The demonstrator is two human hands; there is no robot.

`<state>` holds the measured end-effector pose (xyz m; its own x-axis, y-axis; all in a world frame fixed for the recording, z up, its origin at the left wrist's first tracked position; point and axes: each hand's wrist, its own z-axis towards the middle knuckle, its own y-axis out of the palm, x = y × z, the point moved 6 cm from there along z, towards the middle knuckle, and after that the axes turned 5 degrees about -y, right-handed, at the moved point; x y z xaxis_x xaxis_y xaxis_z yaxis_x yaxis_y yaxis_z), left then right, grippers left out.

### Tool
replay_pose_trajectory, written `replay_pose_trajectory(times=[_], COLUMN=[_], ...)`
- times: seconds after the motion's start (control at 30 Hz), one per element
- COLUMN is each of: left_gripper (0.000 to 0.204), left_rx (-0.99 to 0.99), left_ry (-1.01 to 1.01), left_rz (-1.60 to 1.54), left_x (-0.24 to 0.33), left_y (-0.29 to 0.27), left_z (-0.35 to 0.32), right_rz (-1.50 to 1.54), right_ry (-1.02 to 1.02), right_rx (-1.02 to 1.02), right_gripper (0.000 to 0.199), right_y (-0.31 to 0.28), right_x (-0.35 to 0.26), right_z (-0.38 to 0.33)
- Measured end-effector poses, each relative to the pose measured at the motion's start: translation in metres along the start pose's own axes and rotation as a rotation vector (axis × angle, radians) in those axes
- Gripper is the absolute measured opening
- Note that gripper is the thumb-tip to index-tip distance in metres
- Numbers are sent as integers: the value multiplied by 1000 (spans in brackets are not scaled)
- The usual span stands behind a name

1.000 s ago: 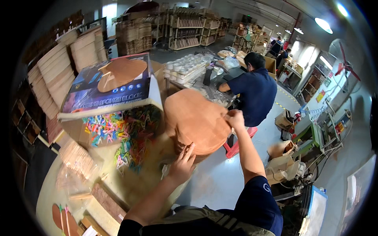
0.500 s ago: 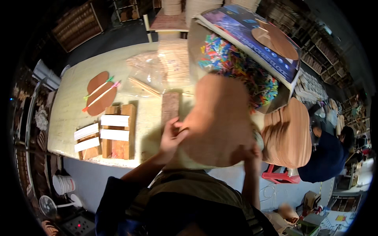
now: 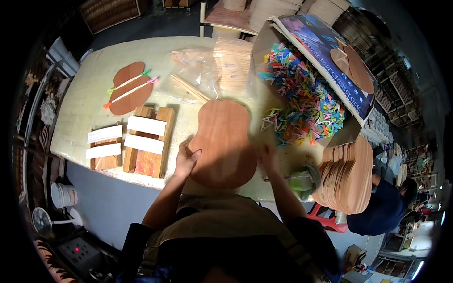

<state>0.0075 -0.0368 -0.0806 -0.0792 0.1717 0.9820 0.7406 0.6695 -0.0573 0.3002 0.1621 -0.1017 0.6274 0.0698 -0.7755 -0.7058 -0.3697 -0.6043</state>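
Note:
A thin guitar-shaped wooden board (image 3: 222,146) lies flat on the table in front of me, its narrower end away from me. My left hand (image 3: 185,159) holds the board's left edge, the thumb over its face and the other fingers partly hidden. Just off the right edge is my right hand (image 3: 268,159), smeared by motion, so its fingers do not read clearly. Near that forearm sits a greenish container (image 3: 301,181). Beyond it is an open box with many coloured clothespins (image 3: 311,104). At the far left, a smaller guitar-shaped board (image 3: 126,100) carries two pale strips with clips at their ends.
White strips lie across wooden blocks (image 3: 168,120) at the left. Thin wooden strips (image 3: 231,66) and a clear plastic bag (image 3: 193,70) lie at the back. A stack of guitar-shaped boards (image 3: 347,174) stands at the right, near a person in dark clothes (image 3: 384,203).
The board has come down from a raised, blurred position and shifted left onto the table, covering a dark block. My right hand has left its lower right edge. The view has shifted.

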Motion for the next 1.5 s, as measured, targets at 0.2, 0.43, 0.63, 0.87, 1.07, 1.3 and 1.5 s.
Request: replay_pose_trajectory(times=[0.2,0.43,0.63,0.87,1.07,1.3,1.5], left_gripper=[27,15,14,5,9,10,8], left_rx=[445,752,756,794,346,-112,-209], left_ry=[237,-125,-381,-123,523,829,841], left_rz=[149,-389,-732,-852,375,554,574], left_x=[31,-17,-4,-68,98,109,92], left_y=[-68,-185,-167,-191,-24,109,123], left_z=[-34,-15,-3,24,6,10,22], right_rz=[-1164,-709,-701,-428,809,1334,1340], right_ry=[-451,-246,-291,-342,78,171,160], right_rx=[181,167,79,128,-13,-95,-60], right_gripper=[51,36,35,33,14,3,8], right_y=[7,-2,-5,-18,-16,11,27], right_x=[-37,-36,-32,-27,-25,5,21], right_z=[83,76,79,73,43,38,35])
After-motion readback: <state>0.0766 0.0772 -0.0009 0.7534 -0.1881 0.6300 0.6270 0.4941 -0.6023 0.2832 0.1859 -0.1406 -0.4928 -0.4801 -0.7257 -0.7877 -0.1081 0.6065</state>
